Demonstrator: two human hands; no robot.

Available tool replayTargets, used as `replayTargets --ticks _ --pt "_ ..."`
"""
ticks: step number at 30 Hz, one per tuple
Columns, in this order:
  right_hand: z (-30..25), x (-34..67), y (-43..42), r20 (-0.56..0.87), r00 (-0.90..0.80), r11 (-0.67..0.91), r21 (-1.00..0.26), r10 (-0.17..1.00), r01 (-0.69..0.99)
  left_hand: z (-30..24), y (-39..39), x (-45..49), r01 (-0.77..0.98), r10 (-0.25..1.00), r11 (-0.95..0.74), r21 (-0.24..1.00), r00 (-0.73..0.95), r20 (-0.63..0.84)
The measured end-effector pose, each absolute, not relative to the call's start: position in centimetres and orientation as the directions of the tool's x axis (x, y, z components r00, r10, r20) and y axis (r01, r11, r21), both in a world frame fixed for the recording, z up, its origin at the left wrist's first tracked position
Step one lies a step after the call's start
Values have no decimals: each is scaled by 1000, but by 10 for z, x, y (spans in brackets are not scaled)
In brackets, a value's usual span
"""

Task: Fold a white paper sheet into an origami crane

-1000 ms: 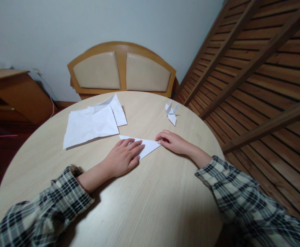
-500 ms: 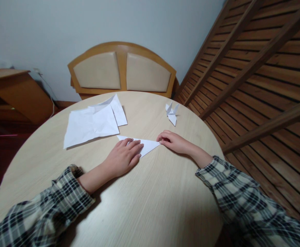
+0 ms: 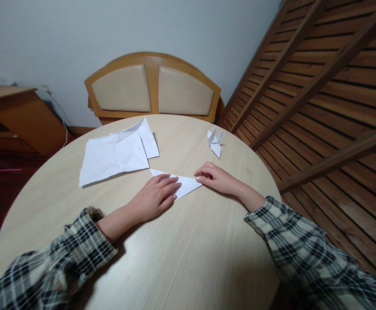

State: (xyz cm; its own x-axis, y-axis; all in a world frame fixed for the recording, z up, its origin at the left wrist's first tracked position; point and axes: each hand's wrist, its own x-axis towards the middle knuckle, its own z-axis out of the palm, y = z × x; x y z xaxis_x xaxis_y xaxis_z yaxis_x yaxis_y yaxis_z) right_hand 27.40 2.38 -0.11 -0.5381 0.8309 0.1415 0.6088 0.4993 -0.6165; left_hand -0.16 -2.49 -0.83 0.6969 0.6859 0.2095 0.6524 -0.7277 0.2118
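A sheet of white paper folded to a triangle (image 3: 187,186) lies flat on the round wooden table (image 3: 175,258). My left hand (image 3: 154,196) rests on it palm down, fingers stretched out, covering its left and middle part. At the triangle's right corner, my right hand (image 3: 216,177) has its thumb and fingers curled together on the paper, hiding the very tip. Farther back on the right stands a small folded paper crane (image 3: 215,141).
Several creased white paper sheets (image 3: 113,155) lie overlapping at the table's back left. Behind the table stands a padded wooden headboard (image 3: 155,86) against the wall. A slatted wooden screen (image 3: 320,99) slopes along the right, and a wooden desk (image 3: 20,116) is at the left.
The paper triangle has shifted slightly to the right under my left hand. My right fingers have moved a little left, farther over its corner.
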Motion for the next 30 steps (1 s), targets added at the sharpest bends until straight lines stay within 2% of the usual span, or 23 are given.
replayTargets --ticks 3,6,10,15,24,30 --pt "0 268 18 133 -552 510 -602 823 615 -8 -25 -1 621 664 -747 235 713 227" --pt "2 258 9 150 -535 523 -535 831 663 -7 -25 -1 600 651 -758 254 718 246" --pt "4 242 -7 170 -395 429 -421 903 799 -8 -25 -1 591 637 -771 238 726 260" --pt "7 231 -17 120 -330 350 -364 936 863 -9 -25 -1 594 624 -781 190 737 260" --pt "-2 232 -14 152 -342 371 -483 928 793 -9 -26 0 608 632 -773 183 712 305" --pt "-2 232 -7 248 -365 437 -608 897 663 -10 -27 1 666 684 -720 195 632 365"
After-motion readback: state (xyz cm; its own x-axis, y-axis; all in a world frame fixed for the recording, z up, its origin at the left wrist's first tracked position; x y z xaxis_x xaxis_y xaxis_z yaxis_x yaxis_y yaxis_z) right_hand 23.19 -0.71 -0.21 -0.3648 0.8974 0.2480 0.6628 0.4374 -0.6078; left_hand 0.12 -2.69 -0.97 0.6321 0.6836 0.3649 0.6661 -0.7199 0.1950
